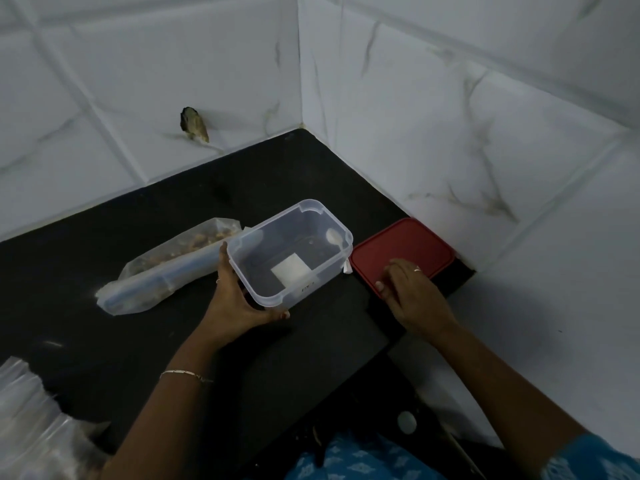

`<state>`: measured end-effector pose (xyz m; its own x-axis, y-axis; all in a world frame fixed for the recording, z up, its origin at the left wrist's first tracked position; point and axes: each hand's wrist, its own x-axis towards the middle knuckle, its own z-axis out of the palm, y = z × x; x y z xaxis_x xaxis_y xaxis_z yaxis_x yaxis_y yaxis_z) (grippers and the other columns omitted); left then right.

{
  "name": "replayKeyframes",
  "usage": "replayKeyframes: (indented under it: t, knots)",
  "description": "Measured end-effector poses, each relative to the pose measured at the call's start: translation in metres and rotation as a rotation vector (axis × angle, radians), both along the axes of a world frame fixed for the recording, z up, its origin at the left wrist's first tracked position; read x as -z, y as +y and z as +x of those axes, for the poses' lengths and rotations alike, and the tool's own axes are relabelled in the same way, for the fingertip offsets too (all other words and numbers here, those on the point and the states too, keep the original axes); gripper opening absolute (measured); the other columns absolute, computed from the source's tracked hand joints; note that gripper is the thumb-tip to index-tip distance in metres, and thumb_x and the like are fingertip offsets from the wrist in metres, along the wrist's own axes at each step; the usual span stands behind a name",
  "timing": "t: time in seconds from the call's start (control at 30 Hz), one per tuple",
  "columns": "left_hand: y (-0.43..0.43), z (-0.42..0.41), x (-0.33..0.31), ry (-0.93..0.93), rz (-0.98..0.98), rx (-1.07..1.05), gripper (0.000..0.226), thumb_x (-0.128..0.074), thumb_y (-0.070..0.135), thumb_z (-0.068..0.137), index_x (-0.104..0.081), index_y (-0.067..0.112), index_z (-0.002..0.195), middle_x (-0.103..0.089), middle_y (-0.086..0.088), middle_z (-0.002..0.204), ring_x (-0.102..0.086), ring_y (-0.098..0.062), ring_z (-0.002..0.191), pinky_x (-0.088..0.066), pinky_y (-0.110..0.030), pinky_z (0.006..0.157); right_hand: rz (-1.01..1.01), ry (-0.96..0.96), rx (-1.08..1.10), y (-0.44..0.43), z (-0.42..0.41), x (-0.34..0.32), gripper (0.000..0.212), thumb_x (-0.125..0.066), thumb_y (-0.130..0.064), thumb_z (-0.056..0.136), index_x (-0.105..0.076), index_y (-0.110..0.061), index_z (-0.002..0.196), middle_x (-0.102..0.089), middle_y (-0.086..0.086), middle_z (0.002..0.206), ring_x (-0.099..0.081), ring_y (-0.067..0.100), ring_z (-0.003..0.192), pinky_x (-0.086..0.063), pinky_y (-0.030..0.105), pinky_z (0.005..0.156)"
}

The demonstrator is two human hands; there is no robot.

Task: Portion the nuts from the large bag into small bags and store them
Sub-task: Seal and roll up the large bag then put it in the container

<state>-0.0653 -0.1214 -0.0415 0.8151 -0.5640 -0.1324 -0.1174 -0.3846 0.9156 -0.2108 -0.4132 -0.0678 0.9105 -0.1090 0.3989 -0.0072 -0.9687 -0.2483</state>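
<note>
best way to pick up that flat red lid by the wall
Take the flat red plastic lid by its near-left rim, coming from the counter side. It lies flat with the tiled wall close behind it, and the right hand already rests on that corner.

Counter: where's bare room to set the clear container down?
Free: the dark counter in front of the container, between both hands, and the back strip along the wall behind the nut bag. Crowded: right corner, taken by the red lid under the right hand; left hand grips the container.
</note>
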Motion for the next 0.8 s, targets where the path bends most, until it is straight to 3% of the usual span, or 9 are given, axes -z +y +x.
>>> replayKeyframes:
  t: [0.07,0.13,0.23,0.33,0.43,0.53,0.63,0.73,0.8]
  knots:
    - [0.010,0.005,-0.002,0.001,0.081,0.006,0.158,-0.094,0.039,0.041,0.026,0.045,0.143,-0.023,0.010,0.151,-0.028,-0.010,0.139,-0.031,-0.036,0.112,0.068,-0.090,0.019,0.008,0.020,-0.026,0.035,-0.043,-0.030,0.097,-0.060,0.000,0.099,-0.063,0.016,0.101,-0.059,0.029,0.094,-0.045,0.033,0.085]
    - [0.025,0.013,-0.006,-0.104,0.222,-0.033,0.155,-0.095,0.032,0.047,0.025,0.042,0.145,-0.024,-0.001,0.155,-0.029,-0.018,0.141,-0.031,-0.045,0.114,0.157,-0.159,-0.004,0.018,0.047,-0.055,0.032,-0.041,-0.029,0.099,-0.058,-0.003,0.099,-0.062,0.012,0.100,-0.056,0.022,0.094,-0.043,0.028,0.085]
    - [0.054,0.027,-0.014,-0.340,0.325,-0.175,0.121,-0.089,0.025,0.061,-0.008,0.032,0.151,-0.032,-0.003,0.150,-0.035,-0.020,0.135,-0.037,-0.045,0.110,0.189,-0.253,-0.117,0.040,0.095,-0.095,0.025,-0.043,-0.025,0.099,-0.058,-0.005,0.096,-0.060,0.007,0.094,-0.054,0.017,0.087,-0.042,0.024,0.080]
    - [0.080,0.038,-0.022,-0.527,0.343,-0.293,0.076,-0.082,0.026,0.072,-0.044,0.025,0.137,-0.051,-0.004,0.134,-0.046,-0.022,0.123,-0.043,-0.042,0.102,0.126,-0.264,-0.260,0.068,0.144,-0.120,0.017,-0.048,-0.020,0.097,-0.059,-0.008,0.094,-0.060,0.006,0.091,-0.054,0.017,0.083,-0.042,0.029,0.075]
    - [0.100,0.059,-0.023,-0.632,0.465,-0.267,0.051,-0.077,0.035,0.075,-0.059,0.024,0.122,-0.059,-0.002,0.122,-0.054,-0.020,0.113,-0.048,-0.044,0.096,0.088,-0.094,-0.398,0.100,0.189,-0.133,0.016,-0.052,-0.023,0.095,-0.064,-0.013,0.097,-0.063,0.002,0.095,-0.056,0.016,0.087,-0.045,0.031,0.078]
    - [0.107,0.076,-0.021,-0.615,0.613,-0.186,0.046,-0.073,0.044,0.077,-0.061,0.028,0.118,-0.060,0.003,0.123,-0.055,-0.018,0.114,-0.047,-0.045,0.096,0.049,0.124,-0.523,0.131,0.231,-0.132,0.020,-0.056,-0.029,0.094,-0.069,-0.017,0.101,-0.065,-0.001,0.100,-0.059,0.017,0.093,-0.047,0.034,0.082]
    - [0.107,0.091,-0.016,-0.604,0.750,-0.106,0.040,-0.063,0.046,0.085,-0.060,0.028,0.120,-0.061,0.004,0.125,-0.055,-0.017,0.116,-0.043,-0.041,0.098,0.035,0.476,-0.602,0.153,0.265,-0.121,0.026,-0.062,-0.042,0.089,-0.070,-0.023,0.104,-0.061,-0.007,0.102,-0.060,0.014,0.096,-0.050,0.034,0.082]
    - [0.105,0.104,-0.013,-0.550,0.799,-0.070,0.028,-0.048,0.038,0.097,-0.061,0.023,0.116,-0.065,-0.001,0.118,-0.060,-0.019,0.107,-0.044,-0.034,0.089,-0.023,0.809,-0.639,0.164,0.286,-0.104,0.049,-0.075,-0.049,0.077,-0.064,-0.024,0.118,-0.056,-0.008,0.116,-0.055,0.013,0.107,-0.045,0.029,0.088]
    - [0.104,0.112,-0.014,-0.449,0.796,-0.114,0.031,-0.042,0.038,0.100,-0.060,0.021,0.118,-0.065,-0.005,0.117,-0.061,-0.024,0.106,-0.045,-0.036,0.086,-0.095,0.877,-0.640,0.166,0.295,-0.092,0.063,-0.077,-0.043,0.077,-0.056,-0.017,0.130,-0.055,-0.004,0.126,-0.053,0.016,0.113,-0.043,0.029,0.093]
